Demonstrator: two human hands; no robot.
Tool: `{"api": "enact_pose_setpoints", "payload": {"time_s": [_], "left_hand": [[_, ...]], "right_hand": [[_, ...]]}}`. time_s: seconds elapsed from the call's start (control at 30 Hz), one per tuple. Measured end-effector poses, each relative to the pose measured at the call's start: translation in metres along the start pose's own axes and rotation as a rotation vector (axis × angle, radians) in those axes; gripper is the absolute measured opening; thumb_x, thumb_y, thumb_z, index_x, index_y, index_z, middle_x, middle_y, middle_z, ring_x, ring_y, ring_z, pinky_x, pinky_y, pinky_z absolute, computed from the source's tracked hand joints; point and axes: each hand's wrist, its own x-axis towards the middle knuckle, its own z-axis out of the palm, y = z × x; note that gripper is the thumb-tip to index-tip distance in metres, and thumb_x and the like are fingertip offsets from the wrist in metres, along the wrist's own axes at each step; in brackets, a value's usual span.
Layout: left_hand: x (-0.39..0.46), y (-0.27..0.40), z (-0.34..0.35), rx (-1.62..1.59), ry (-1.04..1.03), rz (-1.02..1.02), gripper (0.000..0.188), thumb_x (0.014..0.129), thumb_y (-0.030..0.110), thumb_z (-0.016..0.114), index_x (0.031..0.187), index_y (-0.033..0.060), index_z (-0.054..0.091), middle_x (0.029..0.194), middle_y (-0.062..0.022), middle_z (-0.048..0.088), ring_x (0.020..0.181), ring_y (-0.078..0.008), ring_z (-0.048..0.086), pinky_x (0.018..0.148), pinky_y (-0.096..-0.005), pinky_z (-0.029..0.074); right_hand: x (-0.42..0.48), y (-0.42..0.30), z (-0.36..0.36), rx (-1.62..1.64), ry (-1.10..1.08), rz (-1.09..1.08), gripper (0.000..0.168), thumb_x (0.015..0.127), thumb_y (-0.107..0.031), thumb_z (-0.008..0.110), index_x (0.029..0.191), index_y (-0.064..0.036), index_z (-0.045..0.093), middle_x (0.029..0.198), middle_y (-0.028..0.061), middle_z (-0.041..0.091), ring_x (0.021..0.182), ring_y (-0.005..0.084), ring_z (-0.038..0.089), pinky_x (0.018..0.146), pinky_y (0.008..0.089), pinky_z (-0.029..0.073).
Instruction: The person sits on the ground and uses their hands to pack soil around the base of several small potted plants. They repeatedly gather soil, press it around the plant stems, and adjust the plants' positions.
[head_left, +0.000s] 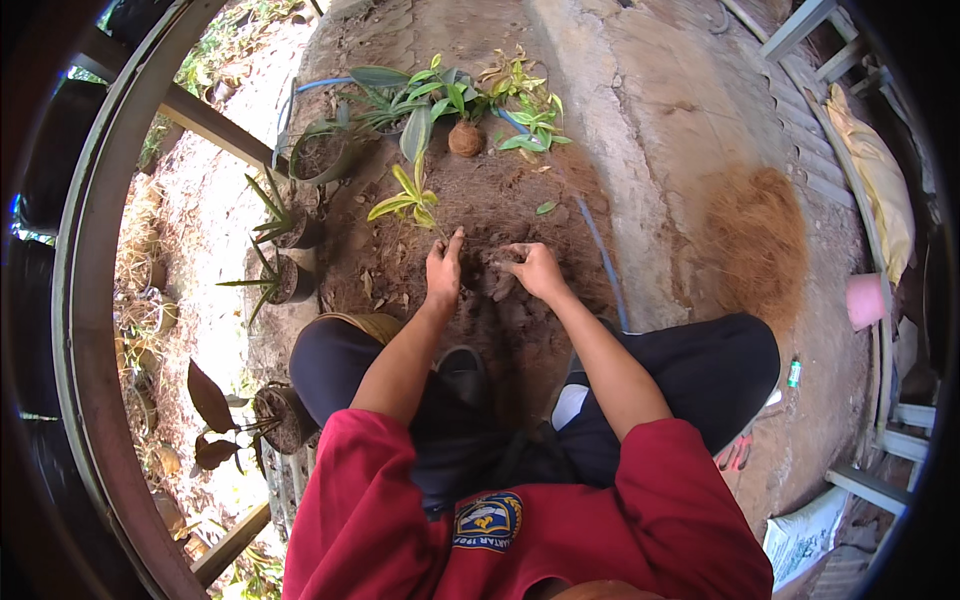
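Note:
My left hand (445, 268) is raised over the damp soil, with the stem of a yellow-green leafy plant cutting (409, 196) at its fingertips. The cutting's leaves spread beyond the hand, and its lower end is hidden. Facing it, my right hand (536, 268) has muddy fingers bent around a clump of dark soil (504, 261). Loose dark soil (487, 307) mixed with fibres lies beneath both hands, between my shoes. Past them sits a round fibre-wrapped root ball (466, 139) with green leaves above it.
Potted plants (300, 225) line the left side, by a wooden rail (217, 124). A blue hose (600, 251) crosses the ground right of the soil. Brown fibre (757, 240) is heaped farther right, near a pink pot (865, 301), a green tube (794, 372) and red-handled tools (735, 453).

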Motion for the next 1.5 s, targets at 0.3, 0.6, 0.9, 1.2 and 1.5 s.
{"api": "enact_pose_setpoints", "payload": {"time_s": [0.3,0.6,0.9,1.2,1.5], "left_hand": [[0.009,0.002,-0.001,-0.072,-0.194,-0.137,0.049,0.082,0.044,0.058,0.103,0.0008,0.048,0.091,-0.0116,0.055,0.080,-0.0224,0.057,0.069,-0.0336,0.047],[-0.025,0.033,0.009,-0.064,-0.296,-0.314,0.035,0.083,0.043,0.057,0.086,0.0085,0.048,0.067,-0.0036,0.049,0.055,-0.0174,0.053,0.047,-0.0326,0.046],[-0.014,0.030,0.008,-0.198,-0.283,-0.201,0.036,0.084,0.043,0.056,0.080,0.0073,0.050,0.067,-0.0035,0.049,0.059,-0.0154,0.051,0.053,-0.0313,0.047],[-0.003,0.032,0.006,-0.298,-0.232,-0.173,0.037,0.085,0.043,0.057,0.074,0.0086,0.049,0.066,-0.0003,0.047,0.056,-0.0129,0.047,0.053,-0.0300,0.045],[-0.017,0.045,0.019,-0.292,-0.247,-0.149,0.030,0.090,0.034,0.051,0.072,0.0112,0.045,0.058,0.0032,0.038,0.047,-0.0098,0.037,0.044,-0.0262,0.031]], "right_hand": [[0.001,0.022,0.005,0.072,-0.044,0.036,0.033,0.071,-0.004,0.071,0.103,0.001,0.062,0.098,0.0139,0.064,0.089,0.0246,0.063,0.075,0.0335,0.051],[-0.009,0.003,0.011,-0.484,0.013,-0.088,0.030,0.068,-0.003,0.066,0.098,-0.006,0.065,0.099,0.0166,0.059,0.090,0.0335,0.059,0.079,0.0419,0.049],[-0.019,-0.006,0.022,-0.523,0.191,-0.510,0.019,0.075,-0.005,0.057,0.094,-0.006,0.061,0.103,0.0128,0.060,0.090,0.0305,0.060,0.075,0.0398,0.051],[-0.044,0.024,0.010,-0.529,-0.190,-0.369,0.025,0.071,-0.002,0.060,0.095,-0.007,0.063,0.104,0.0137,0.061,0.093,0.0296,0.060,0.080,0.0374,0.050],[-0.073,0.019,0.028,-0.116,0.211,0.032,0.026,0.064,-0.012,0.068,0.089,-0.006,0.064,0.103,0.0142,0.056,0.110,0.0307,0.048,0.093,0.0378,0.041]]}}
